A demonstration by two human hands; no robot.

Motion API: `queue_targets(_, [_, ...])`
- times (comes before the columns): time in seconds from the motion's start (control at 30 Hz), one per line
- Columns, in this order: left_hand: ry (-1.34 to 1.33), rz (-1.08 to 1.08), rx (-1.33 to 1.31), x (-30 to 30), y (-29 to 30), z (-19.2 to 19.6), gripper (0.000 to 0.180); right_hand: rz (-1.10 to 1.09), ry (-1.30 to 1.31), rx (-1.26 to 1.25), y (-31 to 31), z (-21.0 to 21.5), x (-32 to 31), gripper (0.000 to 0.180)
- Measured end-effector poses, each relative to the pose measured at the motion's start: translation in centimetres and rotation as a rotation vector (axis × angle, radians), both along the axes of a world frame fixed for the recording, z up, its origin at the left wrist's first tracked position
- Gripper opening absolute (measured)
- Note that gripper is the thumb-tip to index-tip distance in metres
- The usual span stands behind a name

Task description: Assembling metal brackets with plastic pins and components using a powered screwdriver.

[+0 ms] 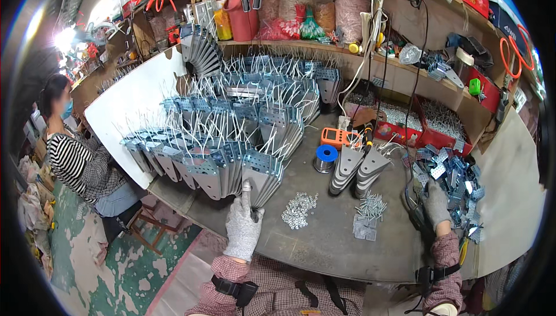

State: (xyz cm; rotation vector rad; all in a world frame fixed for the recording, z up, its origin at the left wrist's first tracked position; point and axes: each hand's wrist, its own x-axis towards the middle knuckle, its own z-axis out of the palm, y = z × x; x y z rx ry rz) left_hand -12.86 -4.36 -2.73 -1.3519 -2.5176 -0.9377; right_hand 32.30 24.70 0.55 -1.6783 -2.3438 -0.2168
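Observation:
My left hand [243, 229], in a grey knit glove, reaches up to the nearest stack of grey tapered plates [262, 180]. Its index finger is stretched out against the front plate, and the hand looks open. Blue-silver perforated brackets and white wires top these stacks. On the right, my gloved right hand [435, 205] lies at the near left edge of a heap of loose metal brackets [454, 186]. Its fingers stretch toward the pieces; the fingertips are hard to make out, with no held piece visible. Between my hands lie small nuts [299, 210] and a bunch of screws [370, 206].
A blue-topped solder spool [326, 158], an orange meter [340, 137] and two stacks of grey plates [370, 168] stand mid-table. Red boxes of screws [443, 125] sit behind. Dark cables [412, 183] hang beside my right hand. A seated person [75, 154] is at the left.

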Motion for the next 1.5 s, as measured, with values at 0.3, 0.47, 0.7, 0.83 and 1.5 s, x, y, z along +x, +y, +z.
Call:
queue_targets(0.3, [0.017,0.011,0.090,1.6,-0.2,2.5,0.090,-0.148,0.361,0.096,-4.9,4.1,1.9,0.027])
queue_targets(0.47, [0.141,-0.427,0.243,6.5,4.8,8.3,0.047,0.191,0.513,-0.127,-13.2,2.8,0.9,0.026])
queue_targets(0.7, [0.393,-0.592,-0.084,14.1,24.1,9.8,0.066,0.164,0.491,-0.025,-12.9,-2.9,-2.2,0.026])
queue_targets(0.83, [0.363,-0.591,-0.249,14.9,25.6,9.7,0.078,0.172,0.531,-0.041,-13.2,-2.6,-2.0,0.023])
queue_targets(1.5, [0.067,-1.201,-0.368,14.0,8.5,1.5,0.104,0.216,0.348,-0.341,-20.1,-0.8,-8.8,0.030])
